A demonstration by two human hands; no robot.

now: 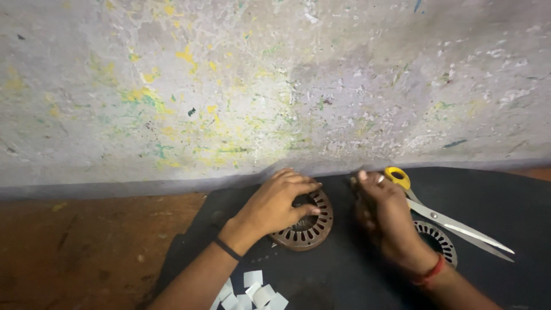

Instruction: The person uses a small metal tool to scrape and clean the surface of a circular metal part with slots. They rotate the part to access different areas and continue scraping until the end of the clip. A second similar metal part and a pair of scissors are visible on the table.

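Nearest of all, a small heap of white paper slips (251,293), cut square and slightly curled, lies at the lower edge of a dark mat (505,201), just beside the left forearm. That mat is smooth, matte and near black, and it covers the right part of a worn, reddish-brown wooden surface (86,247) whose bare grain shows to the left. Further in, the left hand (275,204), with a thin dark band at its wrist, lies on top of a round metal stator core (306,225), a rusty brown ring with narrow slots all around its inner edge; the fingers are spread and curved over the top of the ring, pressing down on it, and the thumb reaches toward its open middle. The core sits flat on the mat, directly under that hand and a little left of the mat's centre. To the right, the right hand (383,212), with a red thread at its wrist, is loosely curled with its fingertips drawn together near the far edge of the mat; it is blurred, so whether it pinches anything cannot be told. Partly hidden beneath its wrist lies a second slotted core (441,241), greyer in tone. Just beyond, scissors (447,221) with yellow handles and long bright blades lie open on the mat, points aimed right. Farthest back rises a rough grey wall (275,80), flaked and flecked with yellow and green paint.
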